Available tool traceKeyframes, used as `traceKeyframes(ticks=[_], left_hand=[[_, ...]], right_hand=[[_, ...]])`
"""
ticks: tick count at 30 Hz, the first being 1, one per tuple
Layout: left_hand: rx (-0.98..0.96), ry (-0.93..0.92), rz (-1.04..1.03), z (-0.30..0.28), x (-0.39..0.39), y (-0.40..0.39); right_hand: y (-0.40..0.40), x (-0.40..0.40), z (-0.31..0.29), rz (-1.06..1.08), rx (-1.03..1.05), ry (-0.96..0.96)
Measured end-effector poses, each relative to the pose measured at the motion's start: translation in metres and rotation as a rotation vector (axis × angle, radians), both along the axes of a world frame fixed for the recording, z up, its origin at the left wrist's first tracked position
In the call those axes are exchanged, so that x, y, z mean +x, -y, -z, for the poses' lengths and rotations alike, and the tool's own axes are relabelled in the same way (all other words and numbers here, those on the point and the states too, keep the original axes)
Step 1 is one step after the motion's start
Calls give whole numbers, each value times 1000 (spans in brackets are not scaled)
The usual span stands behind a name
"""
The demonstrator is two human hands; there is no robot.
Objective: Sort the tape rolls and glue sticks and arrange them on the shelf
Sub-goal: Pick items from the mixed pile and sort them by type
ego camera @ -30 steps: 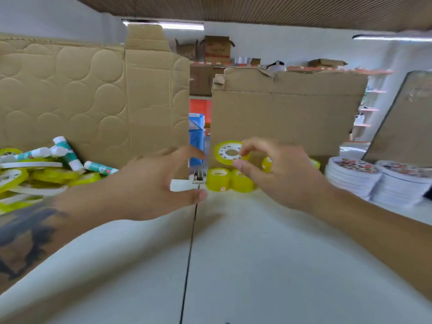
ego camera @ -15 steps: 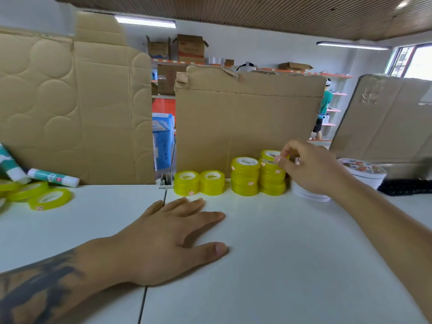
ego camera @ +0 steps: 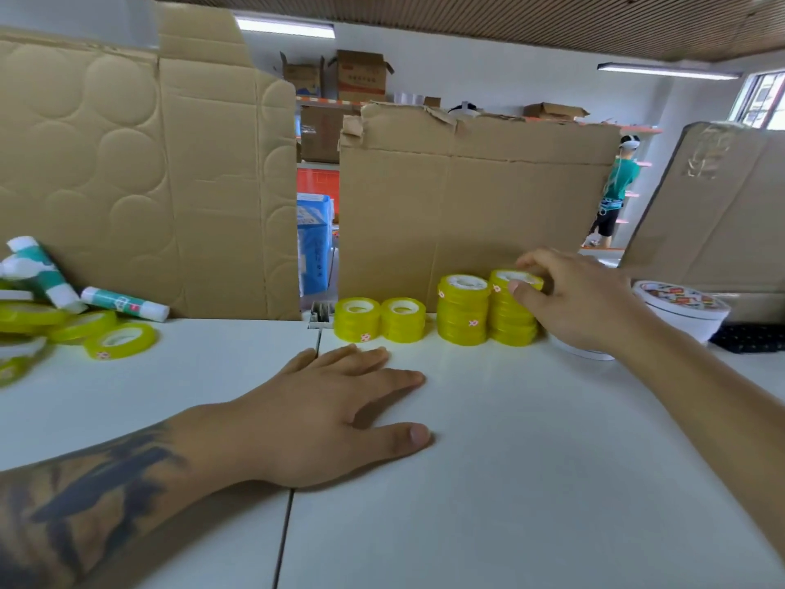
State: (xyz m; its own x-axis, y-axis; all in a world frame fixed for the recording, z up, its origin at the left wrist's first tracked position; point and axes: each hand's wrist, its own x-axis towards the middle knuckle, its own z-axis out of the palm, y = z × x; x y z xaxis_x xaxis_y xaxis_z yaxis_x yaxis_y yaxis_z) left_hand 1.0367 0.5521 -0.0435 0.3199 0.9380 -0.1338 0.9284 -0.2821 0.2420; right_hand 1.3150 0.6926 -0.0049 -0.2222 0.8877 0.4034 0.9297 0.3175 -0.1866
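Observation:
Several stacks of yellow tape rolls stand in a row against the cardboard wall: two low stacks [ego camera: 379,320] and two taller ones [ego camera: 464,309]. My right hand [ego camera: 582,300] pinches the top yellow tape roll [ego camera: 515,278] of the rightmost stack between thumb and fingers. My left hand [ego camera: 327,414] lies flat, palm down, on the white table [ego camera: 509,482] in front of the stacks. At the far left a loose pile holds more yellow tape rolls [ego camera: 121,340] and green-and-white glue sticks [ego camera: 125,304].
Cardboard sheets [ego camera: 467,206] wall off the back of the table, with a gap between them. Stacked white round lids [ego camera: 679,308] sit right of my right hand. A dark mat [ego camera: 749,337] lies at the far right. A person [ego camera: 616,193] stands in the background.
My right hand carried a tape roll from the centre to the rightmost stack. My left hand dropped flat onto the table. The view swung to the right.

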Motion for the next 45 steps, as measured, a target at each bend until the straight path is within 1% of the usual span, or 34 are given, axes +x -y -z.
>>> traceKeyframes(ticks=[2,4,6,8,10,13,17,19,21,23,26,30,33,40,42,45], left_hand=[[18,-11,13,-4,-4,1],[90,-33,7,-11,-13,5],[214,-69,-49,-20,-31,7],[289,-102,-157,-30,-56,7],[290,-122,-286,-41,-85,4],[271,-172,-481,-51,-131,1],[229,-271,-710,-34,-182,1],[208,-252,-759,-25,-195,0],[225,-228,-754,-24,-198,1],[260,-205,-741,-26,-197,3],[260,-164,-741,-26,-195,5],[239,-172,-717,-27,-192,9],[199,-114,-689,-31,-192,14],[53,20,-528,-38,-166,23],[67,56,-477,-40,-159,24],[132,174,-369,-41,-151,27]], right_hand=[[9,-10,-1,-41,54,7],[21,-30,-2,-146,83,15],[34,-58,-3,-269,75,74],[46,-89,-1,-412,70,174],[57,-123,1,-562,50,249],[67,-169,11,-737,-2,266],[76,-205,33,-814,-19,245],[75,-209,44,-833,-50,226],[71,-208,50,-840,-118,127],[66,-206,54,-834,-127,66],[65,-207,56,-856,-120,79],[67,-207,54,-865,-114,84],[69,-207,52,-859,-115,88],[71,-206,53,-844,-63,-16],[70,-205,54,-835,-45,-73],[71,-205,55,-834,-5,-127]])
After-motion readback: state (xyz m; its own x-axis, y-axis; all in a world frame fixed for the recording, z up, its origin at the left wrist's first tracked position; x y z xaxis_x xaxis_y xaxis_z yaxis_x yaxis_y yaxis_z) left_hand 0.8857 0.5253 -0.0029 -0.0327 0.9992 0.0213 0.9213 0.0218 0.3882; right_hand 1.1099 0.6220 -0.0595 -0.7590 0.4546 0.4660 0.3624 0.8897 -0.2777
